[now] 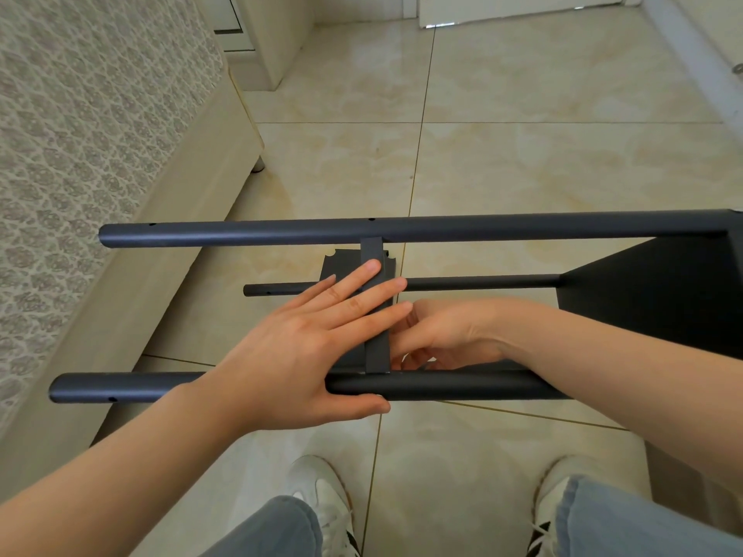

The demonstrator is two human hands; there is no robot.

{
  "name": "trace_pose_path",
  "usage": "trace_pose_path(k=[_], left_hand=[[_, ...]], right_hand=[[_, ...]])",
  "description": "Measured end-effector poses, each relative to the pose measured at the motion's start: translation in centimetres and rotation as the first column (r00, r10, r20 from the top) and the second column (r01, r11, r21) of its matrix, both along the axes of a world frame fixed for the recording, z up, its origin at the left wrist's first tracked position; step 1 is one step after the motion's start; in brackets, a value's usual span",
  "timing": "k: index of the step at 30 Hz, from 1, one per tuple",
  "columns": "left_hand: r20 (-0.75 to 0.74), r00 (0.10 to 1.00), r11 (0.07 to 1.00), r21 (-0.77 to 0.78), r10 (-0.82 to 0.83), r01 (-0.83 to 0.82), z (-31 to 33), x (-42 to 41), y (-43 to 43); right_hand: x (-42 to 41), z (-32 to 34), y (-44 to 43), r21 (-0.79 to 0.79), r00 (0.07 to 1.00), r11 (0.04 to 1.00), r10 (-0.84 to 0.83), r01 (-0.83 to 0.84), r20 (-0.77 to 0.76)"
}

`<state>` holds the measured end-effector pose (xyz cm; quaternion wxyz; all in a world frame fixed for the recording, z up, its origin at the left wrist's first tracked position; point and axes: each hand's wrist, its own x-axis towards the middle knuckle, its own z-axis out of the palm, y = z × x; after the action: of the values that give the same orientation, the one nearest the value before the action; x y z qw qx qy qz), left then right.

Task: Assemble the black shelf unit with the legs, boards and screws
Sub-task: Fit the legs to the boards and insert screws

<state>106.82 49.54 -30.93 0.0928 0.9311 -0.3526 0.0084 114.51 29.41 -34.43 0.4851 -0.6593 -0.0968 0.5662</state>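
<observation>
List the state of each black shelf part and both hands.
Black end board: on the legs' right ends.
Far black metal tube leg: horizontal, joined to end board.
Near black tube leg: horizontal, right end hidden.
Lower black tube leg: horizontal, joined to end board.
Black middle board: on edge between far and near legs.
Left hand: fingers straight on middle board, thumb beneath near leg.
Right hand: fingers curled beside middle board; contents hidden.

We set the left hand (pixel 305 355) flat, fingers straight, across the narrow edge of the middle board (pixel 377 353), with the thumb under the near leg (pixel 442 385). We hold the right hand (pixel 446 335), fingers curled, against the board's right side just above that leg; whether it grips anything is hidden. The far leg (pixel 402 227) and end board (pixel 643 291) stand over the tiled floor (pixel 522 154).
</observation>
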Motion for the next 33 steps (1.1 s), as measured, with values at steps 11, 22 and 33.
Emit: trace_pose_path(k=[11, 22, 33], left_hand=[[-0.002, 1.000, 1.000, 0.012, 0.010, -0.010, 0.07, 0.00, -0.04], [-0.001, 1.000, 1.000, 0.000, 0.015, -0.015, 0.13, -0.09, -0.04], [0.004, 1.000, 1.000, 0.005, 0.010, -0.010, 0.02, -0.03, 0.00]], right_hand=[[0.04, -0.15, -0.03, 0.003, 1.000, 1.000, 0.002, -0.002, -0.010], [0.12, -0.05, -0.45, 0.070, 0.998, 0.997, -0.008, 0.013, -0.063], [0.13, 0.01, -0.37, 0.096, 0.999, 0.994, 0.043, -0.041, -0.018]])
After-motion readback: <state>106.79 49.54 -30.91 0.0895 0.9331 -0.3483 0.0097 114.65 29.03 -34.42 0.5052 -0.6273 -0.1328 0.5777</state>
